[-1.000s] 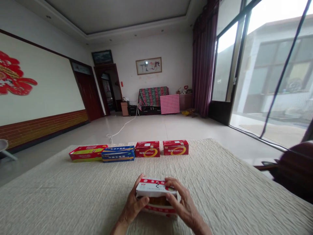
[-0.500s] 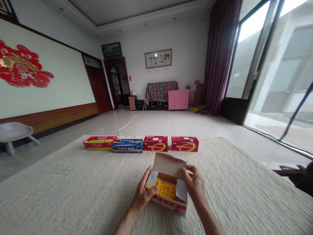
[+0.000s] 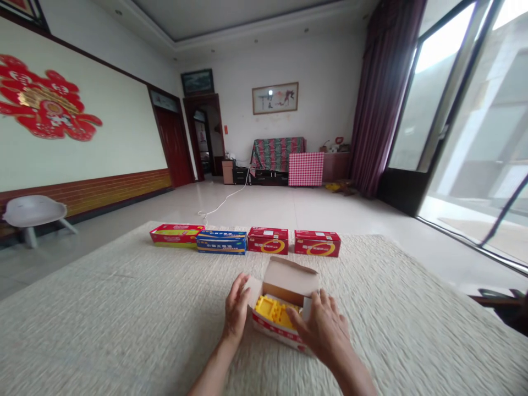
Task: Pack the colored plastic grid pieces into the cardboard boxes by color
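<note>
A red and white cardboard box (image 3: 284, 286) lies open on the cream cloth-covered table (image 3: 124, 324), its lid flap standing up at the far side. A yellow plastic tray (image 3: 273, 310) shows inside. My left hand (image 3: 236, 311) rests flat against the box's left end flap, fingers stretched out. My right hand (image 3: 324, 327) reaches over the right front of the box, fingertips at the yellow tray.
Several closed boxes stand in a row at the table's far edge: a red and yellow one (image 3: 176, 235), a blue one (image 3: 221, 242) and two red ones (image 3: 268, 240) (image 3: 317, 243). A white stool (image 3: 35, 212) stands at left. Glass doors fill the right wall.
The box was closed between both hands, then its lid was lifted open. My right hand has dropped from the lid flap to the box's front, and my left has flattened against the left end.
</note>
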### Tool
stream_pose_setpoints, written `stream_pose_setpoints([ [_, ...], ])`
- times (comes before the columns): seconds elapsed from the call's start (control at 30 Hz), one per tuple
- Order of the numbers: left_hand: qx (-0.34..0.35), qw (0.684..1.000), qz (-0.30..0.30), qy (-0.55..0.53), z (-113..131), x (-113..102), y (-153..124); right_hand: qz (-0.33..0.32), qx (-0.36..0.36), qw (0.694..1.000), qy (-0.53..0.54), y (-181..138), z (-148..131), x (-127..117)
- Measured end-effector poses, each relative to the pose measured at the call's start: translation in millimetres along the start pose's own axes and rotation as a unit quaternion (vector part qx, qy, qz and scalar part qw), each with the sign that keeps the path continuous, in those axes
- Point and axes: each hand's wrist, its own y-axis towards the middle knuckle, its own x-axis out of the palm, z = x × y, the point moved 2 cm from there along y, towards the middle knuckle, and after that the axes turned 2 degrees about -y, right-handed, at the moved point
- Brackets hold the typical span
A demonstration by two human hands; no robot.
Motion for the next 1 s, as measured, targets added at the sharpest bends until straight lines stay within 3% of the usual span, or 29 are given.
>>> stream_pose_setpoints([
  [0.1,0.001,1.000,0.005,0.006,-5,-4,3,-0.025,0.007,1.000,0.001,0,-4,6],
  [0.2,0.057,0.996,-0.033,0.058,-4,-4,2,-0.008,-0.013,1.000,0.020,3,-3,11],
  [0.37,0.131,0.980,-0.096,0.115,-3,-2,-1,0.014,-0.056,0.989,0.139,10,11,10],
  [0.5,0.151,0.975,-0.107,0.121,-5,-1,-1,-0.050,-0.072,0.928,0.362,18,43,7],
  [0.6,0.169,0.970,-0.116,0.132,-3,1,-2,-0.088,-0.028,0.883,0.459,22,73,12],
  [0.7,0.166,0.969,-0.124,0.135,2,3,-4,-0.004,0.014,0.908,0.418,25,95,12],
  [0.8,0.148,0.973,-0.124,0.126,8,5,-7,0.050,-0.021,0.951,0.305,26,95,4],
  [0.9,0.114,0.979,-0.120,0.117,12,6,-8,0.019,-0.060,0.973,0.220,24,82,-4],
  [1.0,0.061,0.986,-0.118,0.104,11,6,-8,-0.027,-0.052,0.978,0.201,21,68,-4],
])
